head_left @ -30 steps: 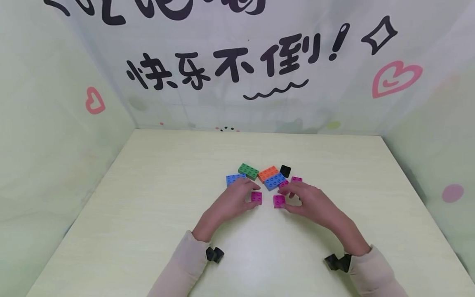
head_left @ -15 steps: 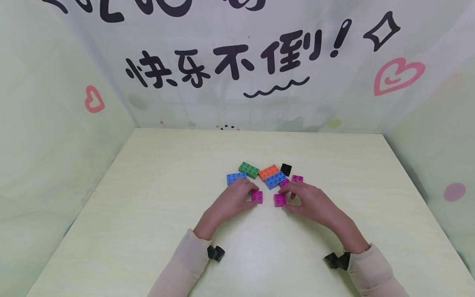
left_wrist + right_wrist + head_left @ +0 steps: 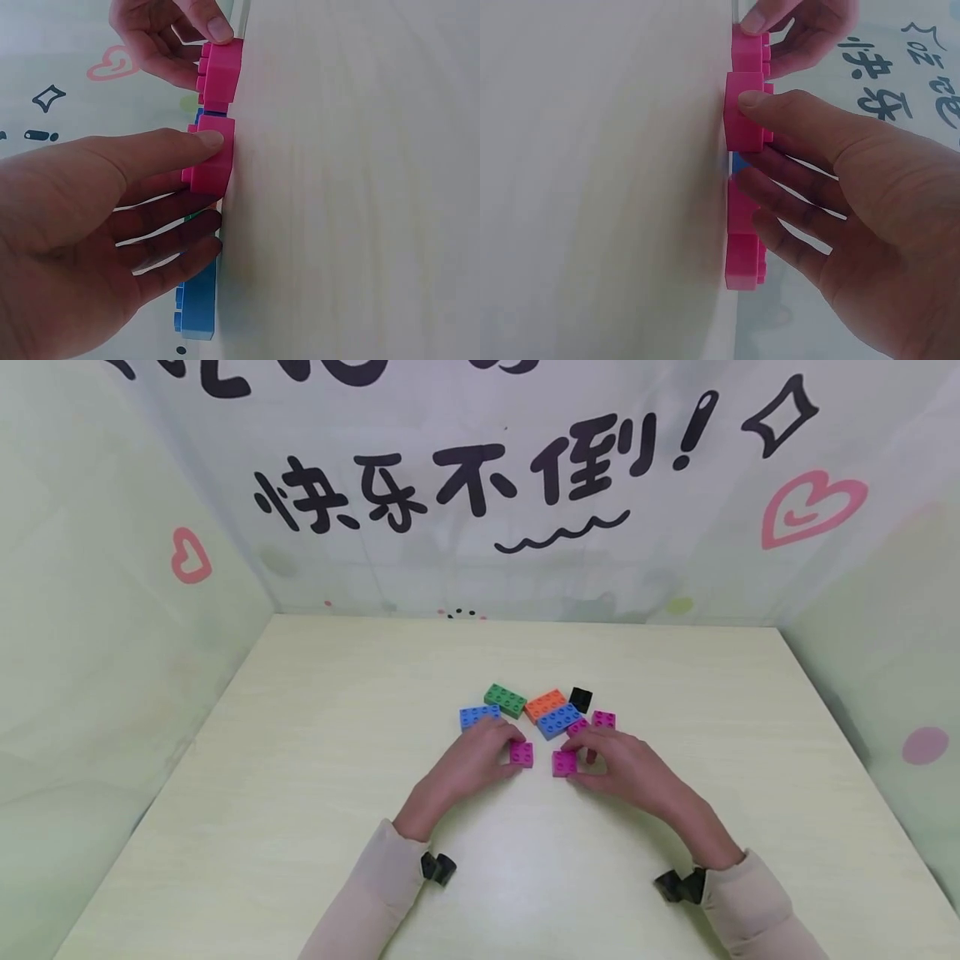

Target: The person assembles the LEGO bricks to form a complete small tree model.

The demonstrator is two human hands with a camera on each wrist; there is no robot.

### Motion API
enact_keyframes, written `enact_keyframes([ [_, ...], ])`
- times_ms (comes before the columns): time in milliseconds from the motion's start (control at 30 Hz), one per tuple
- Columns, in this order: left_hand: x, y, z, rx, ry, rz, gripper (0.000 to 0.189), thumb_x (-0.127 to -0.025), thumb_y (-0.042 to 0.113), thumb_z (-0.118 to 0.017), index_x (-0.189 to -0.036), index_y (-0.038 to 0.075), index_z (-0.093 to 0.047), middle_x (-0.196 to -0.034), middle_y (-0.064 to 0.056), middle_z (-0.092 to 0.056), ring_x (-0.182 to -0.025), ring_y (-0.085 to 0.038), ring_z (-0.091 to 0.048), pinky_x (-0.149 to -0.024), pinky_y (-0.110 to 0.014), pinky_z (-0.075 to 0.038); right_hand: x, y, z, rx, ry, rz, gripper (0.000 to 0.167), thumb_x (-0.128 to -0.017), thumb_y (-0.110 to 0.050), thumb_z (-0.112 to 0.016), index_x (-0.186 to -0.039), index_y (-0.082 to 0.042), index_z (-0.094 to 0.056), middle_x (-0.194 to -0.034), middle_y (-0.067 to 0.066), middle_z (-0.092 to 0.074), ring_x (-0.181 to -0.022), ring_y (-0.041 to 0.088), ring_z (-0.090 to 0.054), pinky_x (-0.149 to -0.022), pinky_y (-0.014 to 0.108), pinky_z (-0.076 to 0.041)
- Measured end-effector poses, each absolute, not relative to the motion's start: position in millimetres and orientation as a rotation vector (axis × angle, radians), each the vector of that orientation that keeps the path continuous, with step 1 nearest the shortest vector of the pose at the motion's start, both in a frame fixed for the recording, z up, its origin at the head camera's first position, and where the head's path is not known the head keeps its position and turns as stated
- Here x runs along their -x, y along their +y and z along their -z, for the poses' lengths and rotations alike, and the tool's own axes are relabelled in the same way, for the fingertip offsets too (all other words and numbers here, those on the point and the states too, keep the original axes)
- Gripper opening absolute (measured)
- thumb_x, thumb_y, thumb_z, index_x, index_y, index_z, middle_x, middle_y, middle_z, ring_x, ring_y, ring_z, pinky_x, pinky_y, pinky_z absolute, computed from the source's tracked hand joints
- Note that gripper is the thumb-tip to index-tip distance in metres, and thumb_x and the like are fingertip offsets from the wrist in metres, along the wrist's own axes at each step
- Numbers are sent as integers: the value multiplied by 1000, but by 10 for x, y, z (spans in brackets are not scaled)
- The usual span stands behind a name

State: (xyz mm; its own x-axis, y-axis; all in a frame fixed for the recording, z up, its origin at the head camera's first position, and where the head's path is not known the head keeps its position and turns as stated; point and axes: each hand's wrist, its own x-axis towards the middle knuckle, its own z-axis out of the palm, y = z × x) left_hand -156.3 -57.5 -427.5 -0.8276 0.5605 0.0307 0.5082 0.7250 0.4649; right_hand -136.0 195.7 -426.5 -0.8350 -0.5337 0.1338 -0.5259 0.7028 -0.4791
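There are bright pink bricks (image 3: 521,755), blue bricks (image 3: 559,720), a green brick (image 3: 505,700), an orange brick (image 3: 546,705), a black brick (image 3: 581,699), a pale cream, faintly streaked table (image 3: 225,793), a whitish-green backdrop (image 3: 420,581) patterned with black lettering (image 3: 477,477), pink hearts (image 3: 813,510) and purple and yellow-green dots (image 3: 925,746), and plain pinkish-beige sleeves (image 3: 375,881) with black wrist cameras (image 3: 438,868).

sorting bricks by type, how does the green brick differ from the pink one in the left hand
The green brick is oblong, with two rows of four studs; the pink brick is squarish, with two rows of two. The green brick lies slanted and unheld; the pink brick sits nearly straight, pinched by the left hand. Both have their studs facing up.
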Motion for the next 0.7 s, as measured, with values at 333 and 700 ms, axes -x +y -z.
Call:
enact_keyframes([
  [333,1570,-545,4178,-908,2767,-942,32,-83,24,-81,-111,14,-69,-103,7,-63,-101,-15,-58,-87,-26,-47,1349,1886,4285,885,2789,933,35,-78,-24,-85,-109,-19,-70,-98,-11,-63,-84,9,-58,-72,27,-53],
  [700,1487,-391,4173,-1022,2707,-854,36,-84,28,-80,-115,13,-69,-107,6,-65,-102,-13,-59,-88,-21,-46,1353,1856,4308,880,2794,952,39,-76,-23,-86,-111,-17,-69,-92,-9,-62,-83,11,-59,-70,27,-52],
])
